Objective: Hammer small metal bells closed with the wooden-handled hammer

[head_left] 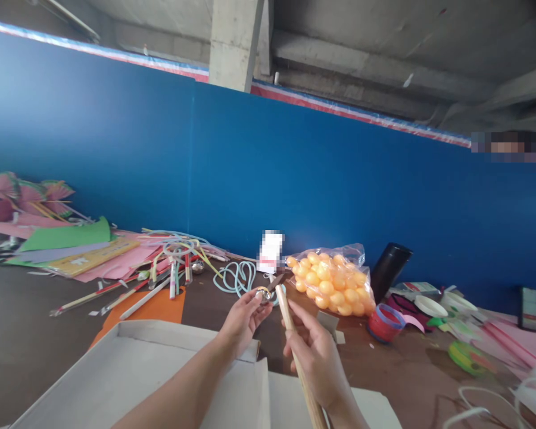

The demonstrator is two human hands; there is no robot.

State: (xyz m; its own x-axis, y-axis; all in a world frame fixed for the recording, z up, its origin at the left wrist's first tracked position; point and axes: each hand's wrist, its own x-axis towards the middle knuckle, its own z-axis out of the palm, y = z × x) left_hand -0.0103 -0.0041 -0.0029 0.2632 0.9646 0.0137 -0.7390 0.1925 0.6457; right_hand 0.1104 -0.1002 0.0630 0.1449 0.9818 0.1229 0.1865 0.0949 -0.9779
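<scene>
Near the middle of the head view, my left hand is closed on a small shiny silver ball. My right hand wraps round a pale wooden stick, which slants up so that its tip comes close to the ball. Whether the tip touches the ball I cannot tell. A dark narrow piece shows just behind the ball and the tip; its kind is unclear. Below both hands lies an open white cardboard box. Behind the left hand is a coil of light blue cord.
A clear bag of orange balls lies beyond my right hand, by a black cylinder and a tape roll. Coloured paper, tubes and sticks cover the left. A blue partition stands behind; part of a person shows above it.
</scene>
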